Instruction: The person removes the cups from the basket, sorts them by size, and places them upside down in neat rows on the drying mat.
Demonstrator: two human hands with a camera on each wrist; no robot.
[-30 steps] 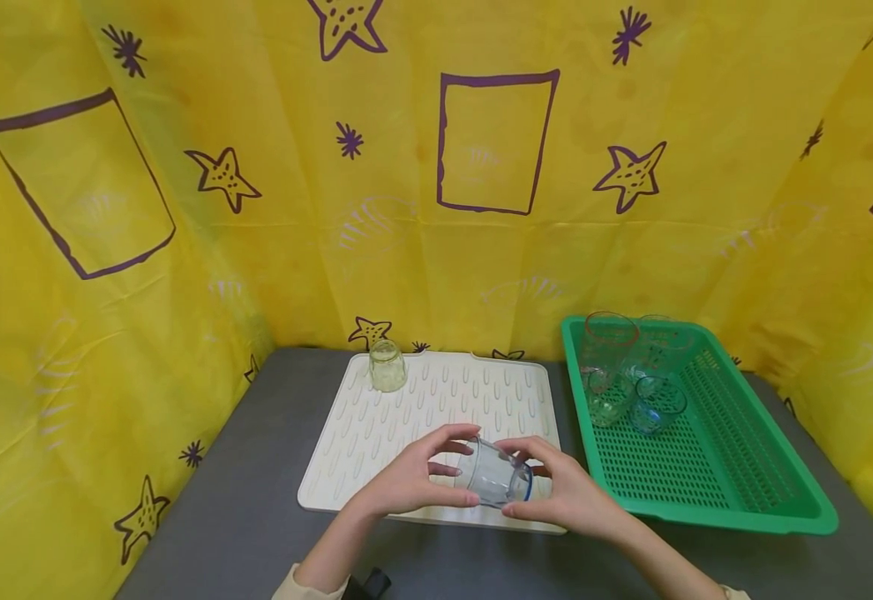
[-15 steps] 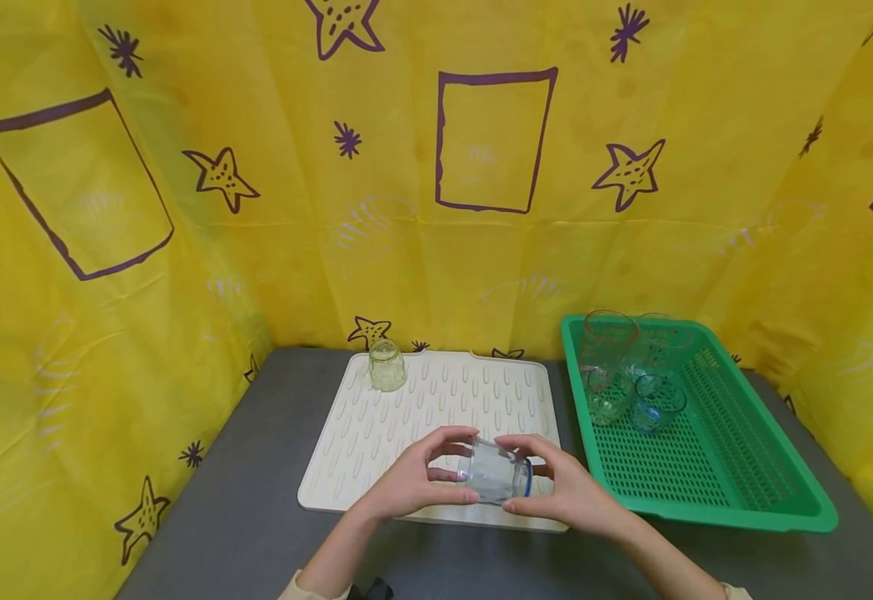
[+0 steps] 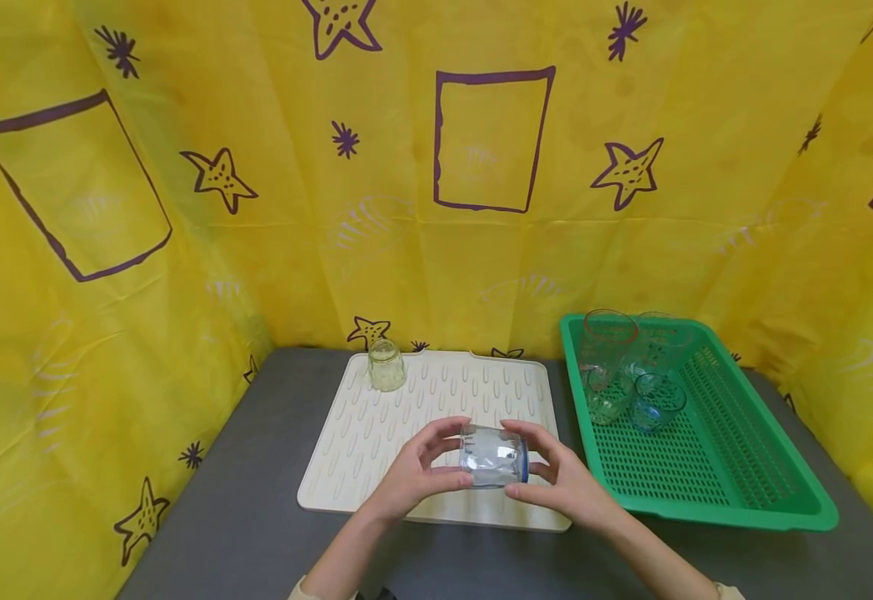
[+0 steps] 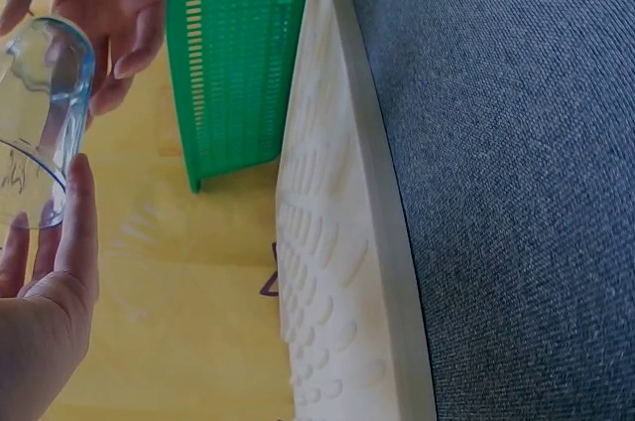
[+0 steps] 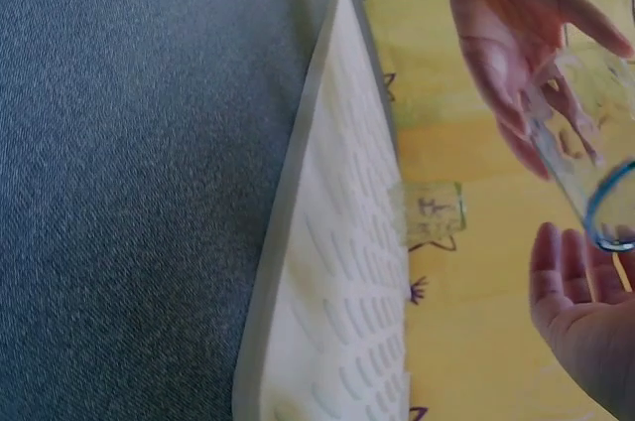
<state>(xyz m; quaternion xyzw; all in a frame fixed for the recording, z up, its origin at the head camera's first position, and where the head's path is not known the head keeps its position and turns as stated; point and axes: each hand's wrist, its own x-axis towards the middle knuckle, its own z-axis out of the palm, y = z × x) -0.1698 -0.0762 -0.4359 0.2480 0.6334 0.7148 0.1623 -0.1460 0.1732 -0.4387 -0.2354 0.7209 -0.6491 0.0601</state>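
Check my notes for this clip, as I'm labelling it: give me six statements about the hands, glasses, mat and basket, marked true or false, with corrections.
1. The left hand and right hand both hold a clear glass. True.
2. A yellowish glass is near the back left corner of the white mat. True.
3. The clear glass stands upright on the mat. False: it is held sideways, off the mat.
4. A red-rimmed glass is in the green basket. True.
5. The basket is left of the mat. False: it is on the right.
6. The basket holds just one glass. False: several are in it.
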